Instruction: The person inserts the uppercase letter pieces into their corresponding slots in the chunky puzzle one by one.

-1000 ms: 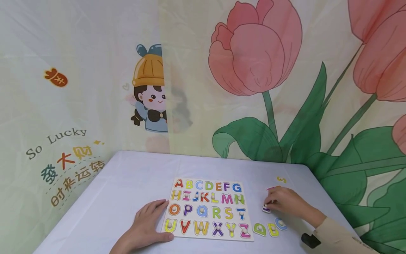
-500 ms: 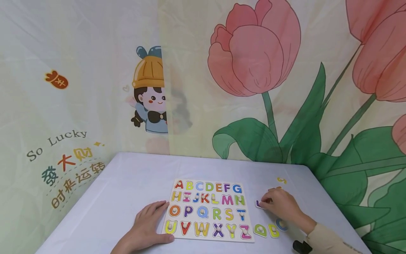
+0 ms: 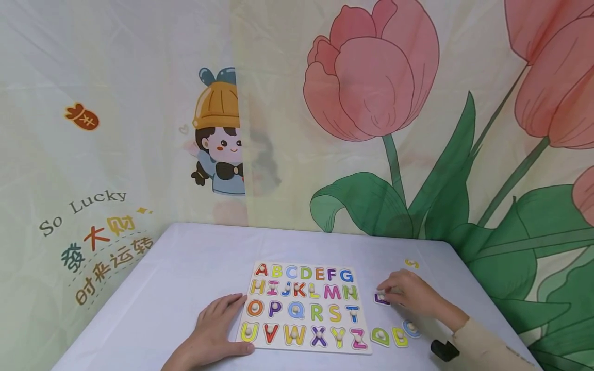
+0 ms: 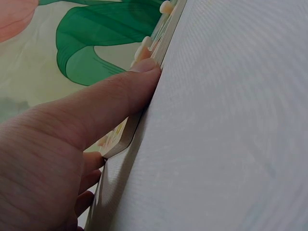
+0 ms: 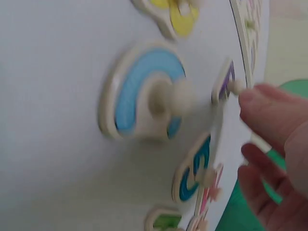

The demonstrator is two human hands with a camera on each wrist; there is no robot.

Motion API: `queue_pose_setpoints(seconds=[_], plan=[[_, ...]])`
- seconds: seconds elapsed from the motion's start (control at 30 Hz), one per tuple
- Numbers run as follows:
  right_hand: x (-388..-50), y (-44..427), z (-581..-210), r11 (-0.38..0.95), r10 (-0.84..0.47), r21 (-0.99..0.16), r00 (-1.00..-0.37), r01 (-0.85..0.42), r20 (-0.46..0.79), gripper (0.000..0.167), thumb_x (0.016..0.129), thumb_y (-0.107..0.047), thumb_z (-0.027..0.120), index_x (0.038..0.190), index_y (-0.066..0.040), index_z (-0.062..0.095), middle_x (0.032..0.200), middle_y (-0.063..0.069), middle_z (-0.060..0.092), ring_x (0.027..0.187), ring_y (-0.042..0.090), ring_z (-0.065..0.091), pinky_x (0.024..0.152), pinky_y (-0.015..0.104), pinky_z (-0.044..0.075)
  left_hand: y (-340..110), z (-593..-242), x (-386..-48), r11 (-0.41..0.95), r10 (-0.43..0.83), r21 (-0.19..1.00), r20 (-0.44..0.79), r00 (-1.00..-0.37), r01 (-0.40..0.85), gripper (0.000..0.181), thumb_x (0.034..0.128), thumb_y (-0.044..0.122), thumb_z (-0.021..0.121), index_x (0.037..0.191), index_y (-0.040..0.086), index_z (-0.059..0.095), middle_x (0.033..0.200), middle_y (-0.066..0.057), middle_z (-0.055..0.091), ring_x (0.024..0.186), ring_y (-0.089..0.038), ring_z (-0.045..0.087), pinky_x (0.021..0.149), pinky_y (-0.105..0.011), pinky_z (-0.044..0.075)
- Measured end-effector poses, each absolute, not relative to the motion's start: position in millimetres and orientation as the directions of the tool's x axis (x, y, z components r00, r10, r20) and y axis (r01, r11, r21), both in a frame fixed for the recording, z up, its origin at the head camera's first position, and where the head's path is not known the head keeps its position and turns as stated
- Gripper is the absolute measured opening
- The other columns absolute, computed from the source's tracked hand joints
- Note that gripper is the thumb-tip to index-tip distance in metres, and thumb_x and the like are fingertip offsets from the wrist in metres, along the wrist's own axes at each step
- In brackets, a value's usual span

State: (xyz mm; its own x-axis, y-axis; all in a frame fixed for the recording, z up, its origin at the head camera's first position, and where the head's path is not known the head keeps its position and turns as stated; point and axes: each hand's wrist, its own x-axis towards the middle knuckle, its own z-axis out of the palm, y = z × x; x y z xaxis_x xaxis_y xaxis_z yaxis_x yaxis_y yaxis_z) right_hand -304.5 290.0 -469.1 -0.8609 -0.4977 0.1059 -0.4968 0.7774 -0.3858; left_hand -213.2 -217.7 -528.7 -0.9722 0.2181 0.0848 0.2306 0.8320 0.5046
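Observation:
A white alphabet puzzle board (image 3: 303, 350) lies on the table with coloured letters, several bearing knobs. My left hand (image 3: 211, 327) rests at its lower left corner; in the left wrist view the thumb (image 4: 113, 98) lies along the board's edge. Right of the board lies a purple letter piece (image 3: 381, 300), partly covered by my right hand (image 3: 415, 294). In the right wrist view, that hand's thumb (image 5: 269, 113) is at the purple piece's knob (image 5: 236, 87), and the other fingers are spread away from it. Whether the thumb touches the knob is unclear.
Green D (image 3: 380, 336), yellow B (image 3: 400, 337) and light blue C (image 3: 411, 328) pieces lie near the board's lower right corner. A yellow piece (image 3: 411, 263) lies farther back. The right wrist view also shows a darker blue piece (image 5: 185, 185), plus pink and green ones.
My right hand moved left with the purple piece and set it beside the board; since then the hand has shifted slightly up while the piece stays put. The left hand keeps its place.

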Motion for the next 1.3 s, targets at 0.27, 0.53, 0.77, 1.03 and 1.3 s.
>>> queue_pose_setpoints(seconds=[0.27,0.53,0.77,1.03,1.3], plan=[[-321.5,299.5,-464.7,0.667,-0.644,-0.456,-0.763,-0.59,0.045,0.019,0.092,-0.012,0.082,0.11,-0.019,0.086,0.096,-0.013,0.071,0.087,0.004,0.059,0.075,0.023,0.055,-216.7,-529.5,-211.6,0.836,0.211,0.504,0.068,-0.975,0.216,0.119,0.0648,0.076,0.086,0.16,0.014,0.049,0.164,-0.005,0.042,0.15,-0.034,0.035,0.121,-0.066,0.027],[-328.3,299.9,-469.6,0.645,-0.644,-0.524,-0.765,-0.556,0.019,0.017,0.092,-0.009,0.082,0.106,-0.017,0.086,0.092,-0.011,0.072,0.081,0.003,0.06,0.071,0.022,0.056,-216.8,-528.7,-213.1,0.842,0.216,0.488,0.082,-0.973,0.228,0.119,0.0651,0.077,0.085,0.16,0.014,0.049,0.163,-0.004,0.042,0.15,-0.033,0.036,0.12,-0.066,0.028],[-330.5,297.0,-467.9,0.655,-0.617,-0.548,-0.787,-0.52,0.008,0.015,0.093,-0.014,0.081,0.106,-0.019,0.086,0.092,-0.012,0.072,0.082,0.005,0.062,0.072,0.023,0.057,-217.4,-528.7,-213.8,0.837,0.223,0.49,0.097,-0.97,0.242,0.119,0.0648,0.078,0.085,0.159,0.013,0.05,0.162,-0.005,0.043,0.149,-0.033,0.036,0.119,-0.066,0.029],[-339.8,257.9,-466.6,0.726,-0.5,-0.439,-0.845,-0.529,0.19,0.014,0.091,-0.015,0.084,0.104,-0.02,0.086,0.089,-0.018,0.072,0.081,0.002,0.059,0.072,0.021,0.054,-219.7,-528.2,-213.7,0.829,0.224,0.507,0.087,-0.971,0.237,0.12,0.0655,0.078,0.085,0.16,0.013,0.048,0.163,-0.005,0.042,0.15,-0.033,0.035,0.12,-0.067,0.027],[-349.4,196.4,-476.4,0.785,-0.292,-0.506,-0.934,-0.357,0.206,0.011,0.092,-0.013,0.084,0.1,-0.019,0.086,0.089,-0.012,0.071,0.082,0.009,0.058,0.074,0.026,0.054,-220.0,-531.1,-214.6,0.829,0.228,0.506,0.084,-0.97,0.239,0.12,0.066,0.079,0.084,0.161,0.014,0.048,0.164,-0.003,0.041,0.15,-0.032,0.035,0.12,-0.065,0.027]])
